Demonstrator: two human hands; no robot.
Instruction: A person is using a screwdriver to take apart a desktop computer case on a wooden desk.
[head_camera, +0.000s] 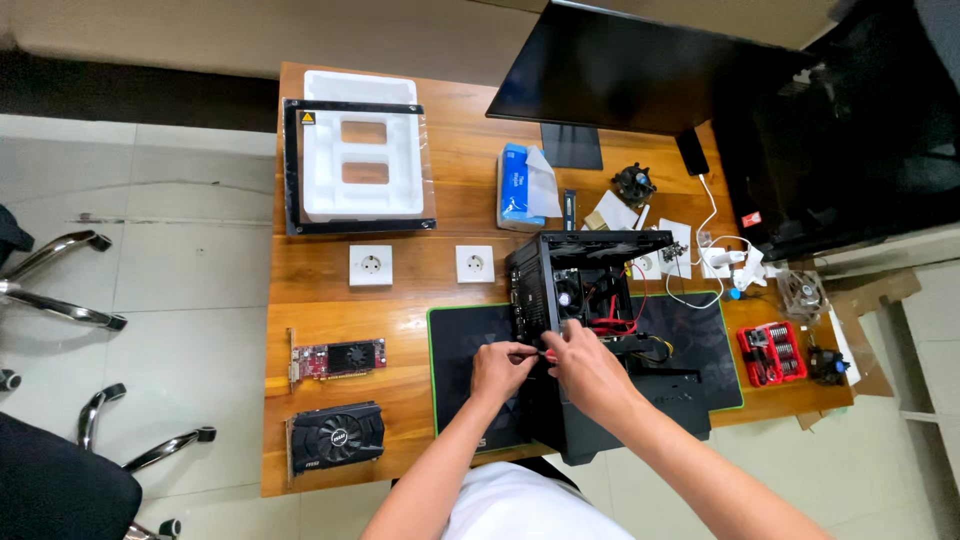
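Open black computer case (590, 330) lies mid-desk, red cables exposed. Left hand (500, 368) pinches a red-handled screwdriver (530, 351); right hand (585, 365) grips it too. Two graphics cards (337, 400) left of the case appear uninstalled.

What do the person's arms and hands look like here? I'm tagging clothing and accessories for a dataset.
Both forearms are bare from the elbow down, with no long sleeves reaching them. The left hand and right hand wear no gloves, and no watch, bracelet or ring can be made out at this size. A white shirt shows at the bottom edge of the view.
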